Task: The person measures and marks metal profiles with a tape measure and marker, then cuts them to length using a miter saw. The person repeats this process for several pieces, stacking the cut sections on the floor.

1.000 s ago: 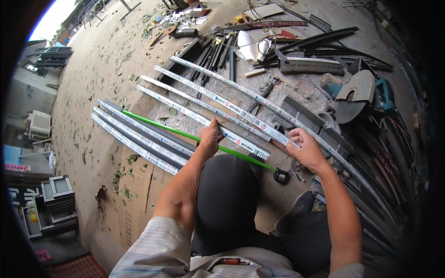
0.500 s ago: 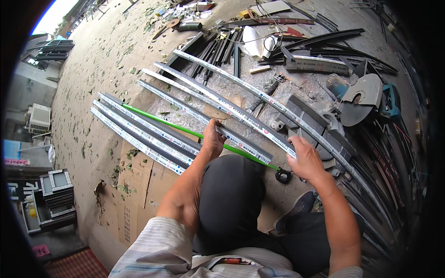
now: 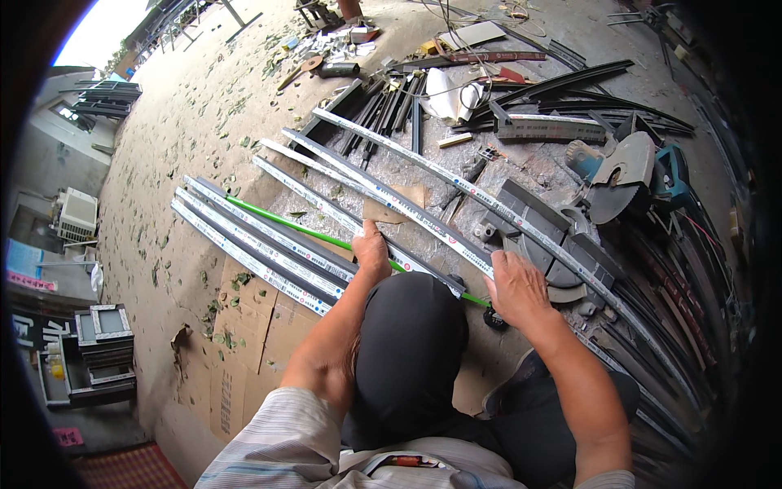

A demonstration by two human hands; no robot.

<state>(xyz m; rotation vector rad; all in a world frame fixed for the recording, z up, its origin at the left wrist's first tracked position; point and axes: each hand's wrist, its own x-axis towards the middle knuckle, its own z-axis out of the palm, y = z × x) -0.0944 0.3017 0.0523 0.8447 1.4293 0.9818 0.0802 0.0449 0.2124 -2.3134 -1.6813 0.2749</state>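
My left hand [image 3: 372, 251] is closed around the middle of a grey metal profile [image 3: 314, 197] with white printed film, in front of my knee. My right hand [image 3: 519, 287] grips the near end of a longer profile [image 3: 407, 210] that slants away to the far left. A bright green tape [image 3: 285, 222] is pulled out beneath my left hand, beside the first profile. Its black tape measure case [image 3: 494, 318] lies just below my right hand, partly hidden. Several similar profiles [image 3: 244, 243] lie side by side to the left, and another long one [image 3: 456, 181] runs across to the right.
A cut-off saw [image 3: 627, 175] with a round blade stands at the right, its grey base [image 3: 529, 208] under the long profile. Dark offcuts [image 3: 570, 81] are heaped behind and along the right. Flattened cardboard [image 3: 244, 326] lies at the left; small frames [image 3: 106, 359] are stacked farther left.
My right hand has moved slightly left and nearer with the end of its profile. My left hand stays on its profile, and the whole view has shifted a little.
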